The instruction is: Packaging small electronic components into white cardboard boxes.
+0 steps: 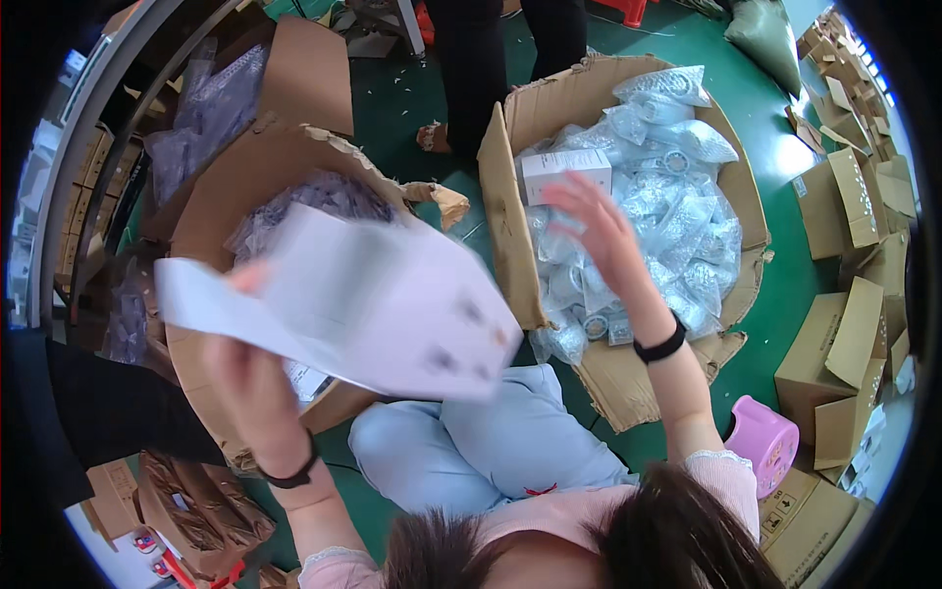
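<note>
My left hand (245, 358) grips a white cardboard box (417, 314) by its side, with a flap standing out at the left. The box is tilted in front of the left carton (201, 324) and smeared by motion. Over the right carton (510, 236), my right hand (601, 236) is raised with fingers apart and nothing in them. Closest to those fingers is a small white box (567, 172), lying on several bubble-wrapped parts (677, 196) that fill the right carton. Clear-bagged items (319, 201) lie in the left carton, partly hidden by the held box.
A pink plastic stool (763, 447) stands at my right. Open cardboard boxes (834, 344) line the right side. Another person's dark-trousered legs (469, 69) are beyond the cartons. A brown-wrapped bundle (201, 510) sits at the lower left.
</note>
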Available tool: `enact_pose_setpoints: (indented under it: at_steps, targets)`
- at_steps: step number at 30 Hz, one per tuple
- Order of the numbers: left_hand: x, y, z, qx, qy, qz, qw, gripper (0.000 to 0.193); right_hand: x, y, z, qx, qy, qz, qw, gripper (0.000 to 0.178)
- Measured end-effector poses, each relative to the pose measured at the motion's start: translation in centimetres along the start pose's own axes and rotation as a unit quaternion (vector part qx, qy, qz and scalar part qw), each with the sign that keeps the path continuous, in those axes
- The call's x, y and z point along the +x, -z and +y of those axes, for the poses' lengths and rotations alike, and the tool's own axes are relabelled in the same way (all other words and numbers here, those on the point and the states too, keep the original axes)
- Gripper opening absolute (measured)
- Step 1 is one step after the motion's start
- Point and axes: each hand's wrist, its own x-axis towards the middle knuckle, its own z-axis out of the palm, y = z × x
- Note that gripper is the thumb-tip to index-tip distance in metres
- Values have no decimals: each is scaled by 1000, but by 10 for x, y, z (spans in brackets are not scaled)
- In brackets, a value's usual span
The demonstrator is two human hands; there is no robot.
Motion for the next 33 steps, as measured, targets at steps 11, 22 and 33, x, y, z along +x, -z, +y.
enact_pose_setpoints:
  at_steps: [11, 22, 33]
  targets:
    - [-54, -115, -31, -262, 126, -131, 948, 75, -71, -57, 20, -122, 80, 129, 981, 109]
    - [-56, -86, -40, -200, 67, -89, 973, 97, -71, -23, 9, -97, 165, 2, 981, 61]
    - [-81, -56, -42, -136, -6, -206, 969, 69, 95, 71, 158, -680, -159, 64, 713, 46]
